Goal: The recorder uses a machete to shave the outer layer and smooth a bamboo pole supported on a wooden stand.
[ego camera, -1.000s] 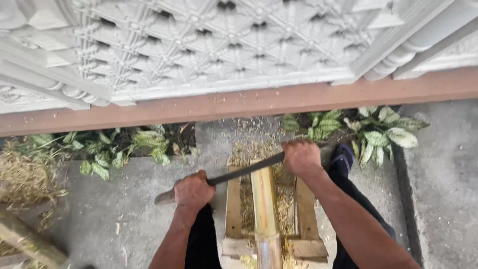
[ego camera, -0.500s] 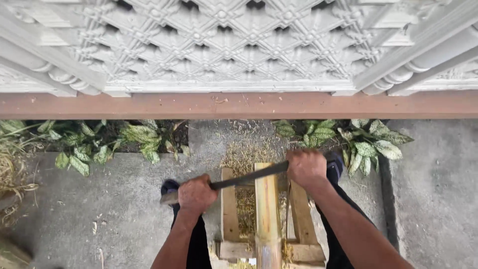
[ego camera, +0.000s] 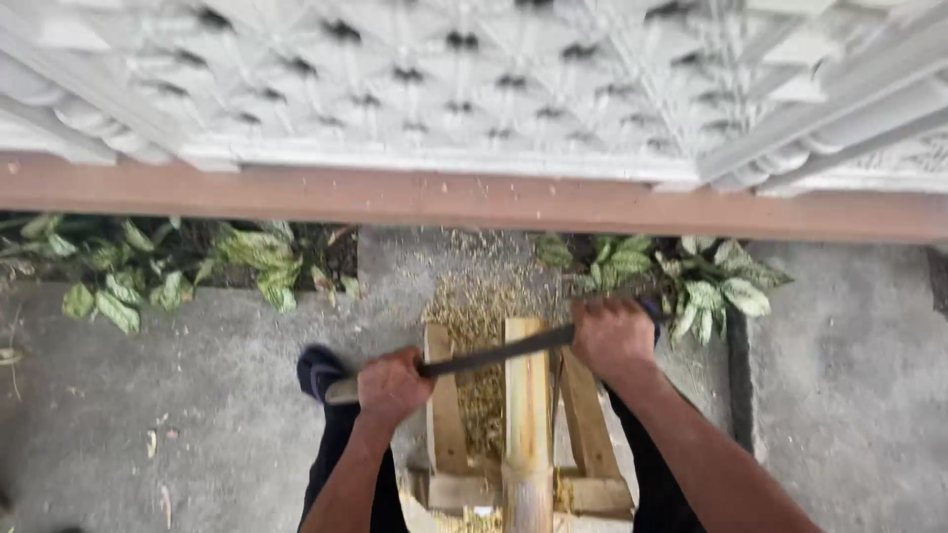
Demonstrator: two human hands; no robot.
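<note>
Bamboo pole (ego camera: 526, 415) lies lengthwise on a low wooden frame (ego camera: 444, 415), running from the person toward the wall, and everything else can be placed from it. Far to the left of the pole, green plants (ego camera: 168, 271) grow along the foot of the brown ledge (ego camera: 296, 197). Nearer, on the concrete ground (ego camera: 148, 415), a dark shoe (ego camera: 318, 370) stands left of the frame, so the person seems to stand astride it. Just left of the pole, the left hand (ego camera: 393, 387) is closed tightly around one end of a long dark blade (ego camera: 494, 352); a pale tip (ego camera: 341, 392) sticks out beyond the fist. The blade crosses the pole near its far end, a little slanted, and seems to rest on its top surface; holding it at both ends probably gives even pressure for scraping along the pole. The frame keeps the round pole from rolling. Fine pale shavings (ego camera: 474, 306) lie between the rails and beyond the far end of the pole. Just right of the pole, the right hand (ego camera: 614, 341) is wrapped firmly around the other end of the blade. Further right are more leafy plants (ego camera: 711, 281).
</note>
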